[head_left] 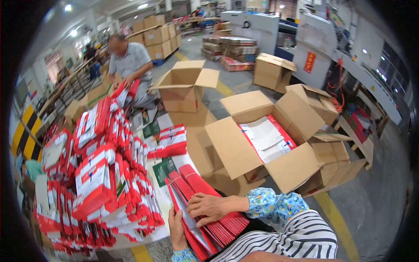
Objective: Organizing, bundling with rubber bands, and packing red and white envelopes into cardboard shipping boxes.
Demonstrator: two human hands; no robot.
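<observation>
A stack of flat red-and-white folded cartons (222, 227) rests on my lap, with its edges fanned toward me. My left hand (177, 230) grips the stack's left side, fingers wrapped behind it. Across the top lies my right hand (211, 207), its fingers bent over a white panel and holding the cartons near a gap between bundles. Both forearms wear blue patterned sleeves. To the left, a tall pile of similar red-and-white carton bundles (94, 183) covers the table, and a smaller bundle (169, 142) sits beyond my stack.
An open cardboard box (231, 146) holding flat cartons stands to the right. Another open box (182, 98) is farther ahead. Across the pile, a co-worker (131, 65) handles red cartons. More boxes (274, 72) and a machine (312, 48) stand at the far right.
</observation>
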